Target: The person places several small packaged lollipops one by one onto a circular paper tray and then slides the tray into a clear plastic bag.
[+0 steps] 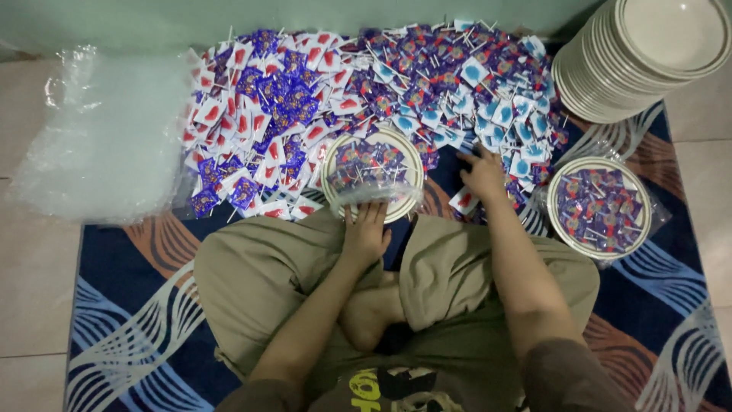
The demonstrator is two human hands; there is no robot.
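Note:
I sit cross-legged on a patterned rug [130, 305]. My left hand [366, 233] rests on the near rim of a round cream plate [410, 156] that holds several wrapped lollipops under a clear plastic cover. My right hand [483, 174] reaches into a big heap of wrapped lollipops [358, 84], purple, red-white and blue-white, spread on the floor ahead. Its fingers are curled among the wrappers at the heap's near right edge; whether it holds one is hidden.
A second filled plate in a clear bag [600, 207] lies to my right. A tall stack of cream plates [648, 53] stands at the far right. A pile of clear plastic bags [107, 137] lies at the left on the tiled floor.

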